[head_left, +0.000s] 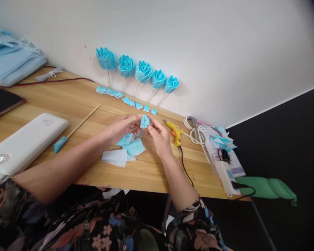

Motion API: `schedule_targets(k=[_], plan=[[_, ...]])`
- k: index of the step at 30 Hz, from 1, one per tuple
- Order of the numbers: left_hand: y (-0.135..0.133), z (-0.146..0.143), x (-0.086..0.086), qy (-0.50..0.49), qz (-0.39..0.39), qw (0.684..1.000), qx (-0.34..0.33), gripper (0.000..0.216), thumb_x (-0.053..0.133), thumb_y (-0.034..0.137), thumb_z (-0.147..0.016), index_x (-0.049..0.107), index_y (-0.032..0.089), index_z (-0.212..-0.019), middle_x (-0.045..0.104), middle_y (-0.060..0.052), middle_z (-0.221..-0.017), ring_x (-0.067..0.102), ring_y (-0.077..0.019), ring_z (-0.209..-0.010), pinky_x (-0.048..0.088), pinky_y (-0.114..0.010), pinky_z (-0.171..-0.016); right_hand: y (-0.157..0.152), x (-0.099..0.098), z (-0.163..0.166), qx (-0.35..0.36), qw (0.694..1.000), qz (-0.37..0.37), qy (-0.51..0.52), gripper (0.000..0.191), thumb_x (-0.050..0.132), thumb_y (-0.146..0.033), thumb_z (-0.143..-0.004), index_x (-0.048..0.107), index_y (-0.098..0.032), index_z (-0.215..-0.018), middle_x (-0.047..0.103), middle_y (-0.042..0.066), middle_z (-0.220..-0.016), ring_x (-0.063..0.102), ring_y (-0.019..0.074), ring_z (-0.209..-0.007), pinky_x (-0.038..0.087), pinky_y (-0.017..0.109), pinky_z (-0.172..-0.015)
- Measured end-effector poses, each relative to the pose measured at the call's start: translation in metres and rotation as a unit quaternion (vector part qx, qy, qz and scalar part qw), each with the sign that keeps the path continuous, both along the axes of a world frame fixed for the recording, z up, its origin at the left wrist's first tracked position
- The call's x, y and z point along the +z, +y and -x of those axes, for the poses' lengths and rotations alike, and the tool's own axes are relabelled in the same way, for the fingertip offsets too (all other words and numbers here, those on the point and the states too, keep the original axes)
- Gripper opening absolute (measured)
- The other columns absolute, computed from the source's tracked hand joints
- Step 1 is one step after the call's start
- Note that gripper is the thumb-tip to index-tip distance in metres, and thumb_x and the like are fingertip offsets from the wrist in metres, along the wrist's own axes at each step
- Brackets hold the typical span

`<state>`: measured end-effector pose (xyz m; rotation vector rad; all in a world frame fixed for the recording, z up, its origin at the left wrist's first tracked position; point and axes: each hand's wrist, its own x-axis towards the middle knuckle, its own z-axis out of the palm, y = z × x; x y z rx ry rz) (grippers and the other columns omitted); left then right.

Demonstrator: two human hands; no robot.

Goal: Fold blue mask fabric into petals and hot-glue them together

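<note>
Over the table (pixel 153 172), a folded piece (pixel 144 121) is pinched by left hand (pixel 126 126) and right hand (pixel 160 136), presumably so its creases hold.

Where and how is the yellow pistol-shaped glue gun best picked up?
The yellow pistol-shaped glue gun is probably best gripped by its stubby yellow handle, coming from the person's side with the bare right hand once free. The handle points toward the person, while the narrow nozzle points away to the left, so this grip should avoid it.
</note>
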<state>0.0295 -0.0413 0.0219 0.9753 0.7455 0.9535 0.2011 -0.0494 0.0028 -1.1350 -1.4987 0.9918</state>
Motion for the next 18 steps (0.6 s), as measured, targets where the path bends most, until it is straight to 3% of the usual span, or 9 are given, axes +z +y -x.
schedule_targets(k=[6, 10, 15, 18], plan=[[-0.0048, -0.0023, 0.0031, 0.102, -0.041, 0.994, 0.018, 0.015, 0.071, 0.028, -0.072, 0.061, 0.016, -0.072, 0.057, 0.002, -0.063, 0.049, -0.0087, -0.055, 0.039, -0.023, -0.054, -0.0039, 0.0045, 0.0050, -0.006, 0.998, 0.043, 0.041, 0.044, 0.064, -0.038, -0.082, 0.066, -0.027, -0.125, 0.068, 0.002, -0.091, 0.060, 0.0159, -0.083, 0.053, 0.031, -0.074], [-0.0048, -0.0021, 0.0023, 0.146, -0.075, 0.985, 0.044, 0.017, 0.066, 0.029, -0.074, 0.058, 0.016, -0.067, 0.052, 0.003, -0.059, 0.047, -0.0091, -0.054, 0.035, -0.022, -0.052, -0.0044, 0.0052, 0.0051, 0.016, 0.998, 0.053, 0.039, 0.046, 0.065, -0.042, -0.082, 0.065, -0.028, -0.126, 0.067, 0.003, -0.094, 0.061, 0.0183, -0.086, 0.052, 0.034, -0.076], [-0.0035, -0.0014, -0.0019, 0.180, -0.123, 0.975, 0.031, 0.016, 0.063, 0.031, -0.074, 0.057, 0.017, -0.068, 0.052, 0.003, -0.061, 0.047, -0.0097, -0.055, 0.034, -0.023, -0.052, -0.0028, 0.0066, 0.0011, 0.015, 0.996, 0.060, 0.060, 0.040, 0.057, -0.045, -0.087, 0.064, -0.032, -0.124, 0.067, 0.003, -0.100, 0.060, 0.0181, -0.089, 0.053, 0.033, -0.076], [-0.0038, -0.0019, -0.0034, 0.210, -0.160, 0.964, 0.031, 0.018, 0.062, 0.032, -0.074, 0.056, 0.017, -0.067, 0.049, 0.004, -0.060, 0.043, -0.0089, -0.053, 0.030, -0.023, -0.050, -0.0019, 0.0058, 0.0004, 0.025, 0.996, 0.056, 0.059, 0.044, 0.062, -0.043, -0.084, 0.063, -0.032, -0.126, 0.067, 0.003, -0.104, 0.060, 0.0181, -0.092, 0.052, 0.034, -0.079]])
